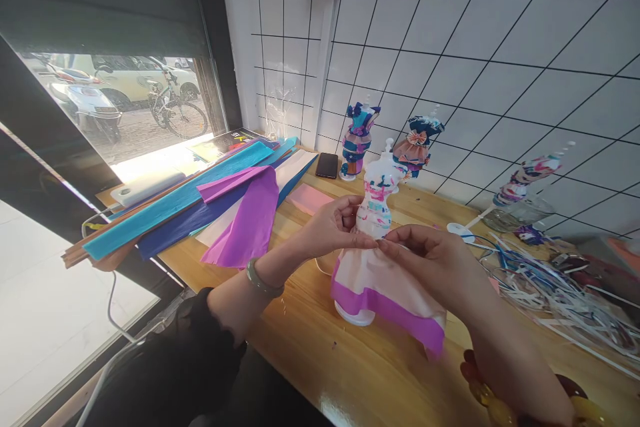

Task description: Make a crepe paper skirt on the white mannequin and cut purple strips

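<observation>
A small white dress form (pixel 375 210) with pink and teal smudges stands upright on a round white base (pixel 354 315) in front of me. Crepe paper (pixel 385 283), pale pink with a purple lower band, hangs from its waist like a skirt. My left hand (pixel 339 225) reaches round the form's left side, its thumb pressing the paper's top edge at the front. On the right, my right hand (pixel 425 257) pinches the same top edge between thumb and fingers. Both hands nearly meet at the waist.
Sheets of blue, purple and pink crepe paper (pixel 250 217) lie at the left, with a black phone (pixel 327 165) behind. Decorated dress forms (pixel 357 137) stand near the gridded wall; another (pixel 527 180) leans on a glass jar (pixel 520 213). Tangled strips (pixel 545 287) cover the right side.
</observation>
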A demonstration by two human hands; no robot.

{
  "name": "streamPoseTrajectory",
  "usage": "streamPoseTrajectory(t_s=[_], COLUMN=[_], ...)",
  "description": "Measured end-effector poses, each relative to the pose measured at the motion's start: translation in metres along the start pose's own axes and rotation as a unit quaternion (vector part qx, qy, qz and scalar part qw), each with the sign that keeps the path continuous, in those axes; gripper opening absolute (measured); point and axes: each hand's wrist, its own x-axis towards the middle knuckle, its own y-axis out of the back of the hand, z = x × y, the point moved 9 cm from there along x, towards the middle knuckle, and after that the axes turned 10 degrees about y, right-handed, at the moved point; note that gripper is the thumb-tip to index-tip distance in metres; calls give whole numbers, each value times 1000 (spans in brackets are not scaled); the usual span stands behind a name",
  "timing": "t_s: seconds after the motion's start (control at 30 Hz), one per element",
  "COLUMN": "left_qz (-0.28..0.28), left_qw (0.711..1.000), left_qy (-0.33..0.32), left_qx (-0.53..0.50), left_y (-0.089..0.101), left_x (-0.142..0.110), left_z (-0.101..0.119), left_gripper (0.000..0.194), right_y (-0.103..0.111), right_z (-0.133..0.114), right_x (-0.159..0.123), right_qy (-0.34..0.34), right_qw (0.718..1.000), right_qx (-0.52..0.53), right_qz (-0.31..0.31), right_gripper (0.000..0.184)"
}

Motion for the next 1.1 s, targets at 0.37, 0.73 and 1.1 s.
streamPoseTrajectory(t_s=[0.37, 0.73, 1.1], left_qz=[44, 114, 87], left_qw=[998, 977, 977], left_qy=[45, 119, 114], left_qx=[-9, -136, -158], left_y=[9, 44, 38], left_x=[2, 8, 8], left_z=[-7, -29, -28], left_gripper=[51, 30, 31], right_y=[7, -18, -42], right_z=[-9, -77, -72], right_x=[1, -36, -24], right_qy=[80, 373, 396], right_qw=[990, 847, 782], right_qx=[-108, -378, -480], right_qz=[30, -1, 23], right_gripper=[26, 47, 20])
